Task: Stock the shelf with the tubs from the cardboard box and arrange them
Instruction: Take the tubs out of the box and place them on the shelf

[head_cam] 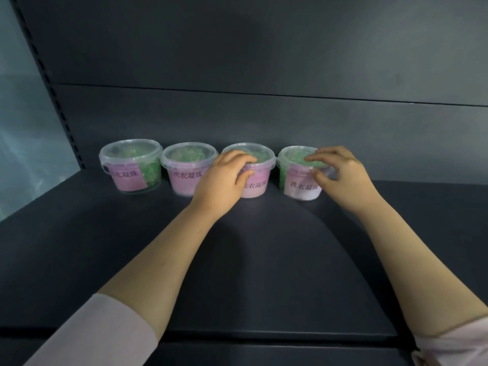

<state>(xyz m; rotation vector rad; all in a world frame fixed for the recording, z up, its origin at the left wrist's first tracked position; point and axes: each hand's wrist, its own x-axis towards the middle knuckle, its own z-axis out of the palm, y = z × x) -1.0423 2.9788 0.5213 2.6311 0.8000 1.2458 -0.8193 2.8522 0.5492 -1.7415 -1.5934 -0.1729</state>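
Several clear tubs with pink labels and green contents stand in a row along the back of the dark shelf point(237, 260). My left hand point(224, 178) grips the third tub point(257, 186) from the left, fingers curled over its lid and thumb on its front. My right hand point(340, 170) grips the rightmost tub point(298, 180), fingertips on the lid and thumb against its side. The leftmost tub point(132, 167) and the second tub point(184, 170) stand untouched. The cardboard box is out of view.
The shelf's dark back panel point(264, 114) rises right behind the tubs. A perforated upright point(60, 109) marks the left end, with a pale wall beyond it. The shelf runs on to the right of the last tub.
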